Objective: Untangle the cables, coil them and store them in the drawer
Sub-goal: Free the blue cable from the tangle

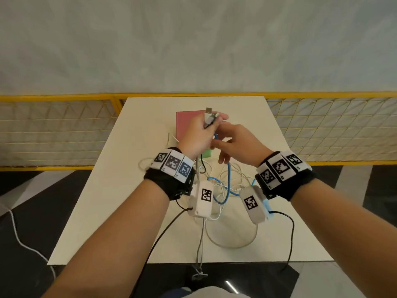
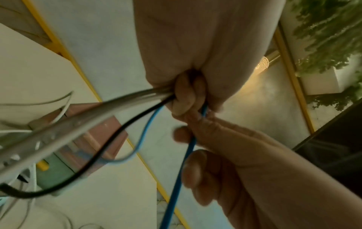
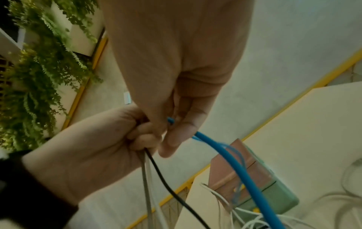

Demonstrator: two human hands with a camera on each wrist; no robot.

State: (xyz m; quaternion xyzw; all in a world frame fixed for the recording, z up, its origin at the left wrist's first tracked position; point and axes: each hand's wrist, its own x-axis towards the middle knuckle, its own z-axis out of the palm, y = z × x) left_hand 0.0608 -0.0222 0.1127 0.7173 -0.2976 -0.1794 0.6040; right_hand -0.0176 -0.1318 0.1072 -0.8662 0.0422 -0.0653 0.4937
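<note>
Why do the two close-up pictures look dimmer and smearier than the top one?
Head view: bright, even light; the table is sharp, though its edges bow. Left wrist view: dim, and the grey cable close to the lens is smeared. Right wrist view: dim too, with the blue cable slightly blurred.

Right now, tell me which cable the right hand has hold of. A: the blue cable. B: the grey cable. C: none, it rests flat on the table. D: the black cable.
A: the right hand pinches the blue cable just beside the left hand, which grips the grey cable and black cable in its fist.
</note>
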